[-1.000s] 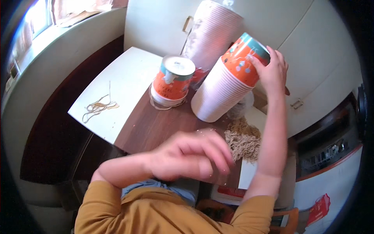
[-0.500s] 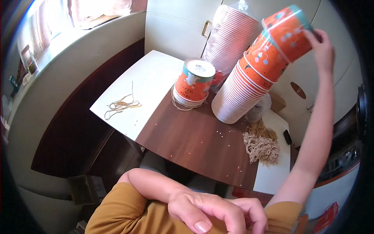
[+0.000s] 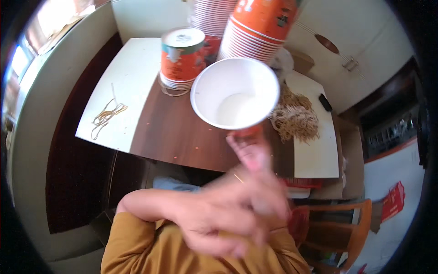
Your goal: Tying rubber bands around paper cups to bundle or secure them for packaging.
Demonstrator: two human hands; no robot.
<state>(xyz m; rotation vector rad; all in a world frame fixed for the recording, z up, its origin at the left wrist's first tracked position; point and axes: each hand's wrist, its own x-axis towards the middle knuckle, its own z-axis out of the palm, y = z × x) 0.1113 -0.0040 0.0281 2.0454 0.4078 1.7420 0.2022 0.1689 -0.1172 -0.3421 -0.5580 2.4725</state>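
A paper bucket point(image 3: 235, 89), white inside, is tipped with its wide mouth toward me above the brown middle of the table point(image 3: 178, 132). My right hand point(image 3: 250, 153) grips it from below at the outside, its fingers partly hidden behind the orange wall. Across my body lies my left hand point(image 3: 219, 221), in front of the right forearm; motion smears its fingers. Behind the bucket rises a tall leaning stack of orange buckets point(image 3: 262, 27). Left of that, a shorter stack of upturned orange and green buckets point(image 3: 182, 64) has cord around its base.
Loose tan cords point(image 3: 107, 116) lie on the table's white left end. At right are a heap of beige strings point(image 3: 296, 118) and a small black object point(image 3: 325, 102). A plastic-wrapped stack point(image 3: 211, 18) stands at the back. A wooden chair point(image 3: 362, 228) is at lower right.
My right hand has brought a bucket down from the top of the tall stack toward me, turning its mouth my way. The left hand has shifted slightly left and up. The head view has shifted.
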